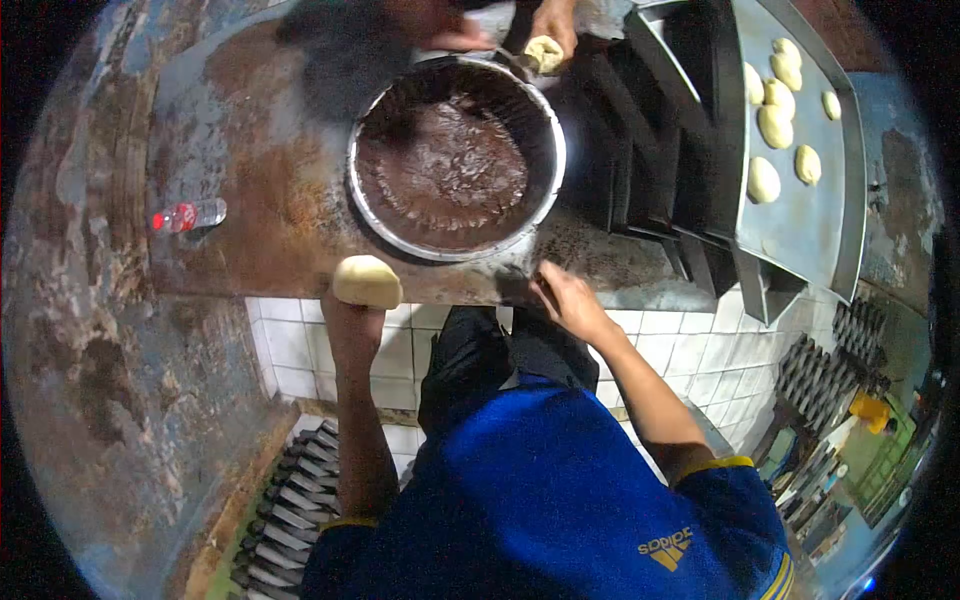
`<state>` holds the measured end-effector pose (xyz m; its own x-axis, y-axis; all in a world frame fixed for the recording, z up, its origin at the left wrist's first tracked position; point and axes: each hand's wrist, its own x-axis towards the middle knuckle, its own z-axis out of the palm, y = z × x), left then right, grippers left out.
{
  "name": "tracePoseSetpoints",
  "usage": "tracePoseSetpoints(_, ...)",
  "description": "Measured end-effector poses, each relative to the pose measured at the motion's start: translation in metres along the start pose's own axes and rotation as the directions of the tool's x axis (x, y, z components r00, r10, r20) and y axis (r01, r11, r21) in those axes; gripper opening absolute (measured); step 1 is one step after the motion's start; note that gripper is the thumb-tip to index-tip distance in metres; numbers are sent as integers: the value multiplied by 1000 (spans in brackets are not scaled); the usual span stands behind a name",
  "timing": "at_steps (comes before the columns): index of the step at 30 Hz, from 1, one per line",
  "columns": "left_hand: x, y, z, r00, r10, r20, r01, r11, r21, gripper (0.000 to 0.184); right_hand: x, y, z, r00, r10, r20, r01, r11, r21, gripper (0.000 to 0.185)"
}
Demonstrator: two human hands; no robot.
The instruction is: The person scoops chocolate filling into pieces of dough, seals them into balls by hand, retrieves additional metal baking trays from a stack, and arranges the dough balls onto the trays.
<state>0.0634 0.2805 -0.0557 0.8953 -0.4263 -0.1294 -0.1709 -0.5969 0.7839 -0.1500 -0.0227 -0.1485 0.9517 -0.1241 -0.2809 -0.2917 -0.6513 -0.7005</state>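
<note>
A round of pale dough (367,282) rests in my left hand (350,320), whose fingers are curled under it at the front edge of the table. Between my hands and the co-worker stands a large round metal pot (552,160) holding a dark brown, glossy filling (450,165). My right hand (570,300) is just below the pot's near rim at the table edge, its fingers drawn together. A dark, blurred shape lies by its fingertips; whether the hand grips it is hard to make out.
Across the pot, a co-worker's hand (556,28) holds an opened piece of dough (543,54); their other hand is blurred. Stacked metal trays stand at right, the top tray (800,235) bearing several dough balls (776,127). A red-capped plastic bottle (190,215) lies on the left.
</note>
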Motion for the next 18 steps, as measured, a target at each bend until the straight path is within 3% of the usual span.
tracePoseSetpoints(2,-5,-18,-8,997,-69,-39,68,997,-34,29,43,-45,-16,993,-93,-69,97,994,56,37)
tracePoseSetpoints(5,-13,-30,-14,986,-152,-64,148,987,-64,30,109,-75,-8,977,-150,-154,150,989,-15,34)
tracePoseSetpoints(7,-14,-30,-17,984,-168,-63,164,985,-57,31,146,-57,28,992,-99,-78,90,990,-110,36)
tracePoseSetpoints(9,-17,-24,-17,966,-251,-53,235,948,-216,31,168,-55,44,998,-65,-15,62,986,-155,38)
tracePoseSetpoints(13,-19,-24,-23,945,-319,-76,296,929,-224,30,184,-57,63,989,74,127,-44,973,-225,41)
tracePoseSetpoints(17,-18,-32,-27,924,-379,-47,356,900,-251,35,186,-40,79,996,30,85,-15,985,-171,43)
tracePoseSetpoints(18,-18,-35,-27,923,-380,-58,351,895,-274,37,191,-25,88,990,27,139,2,979,-202,41)
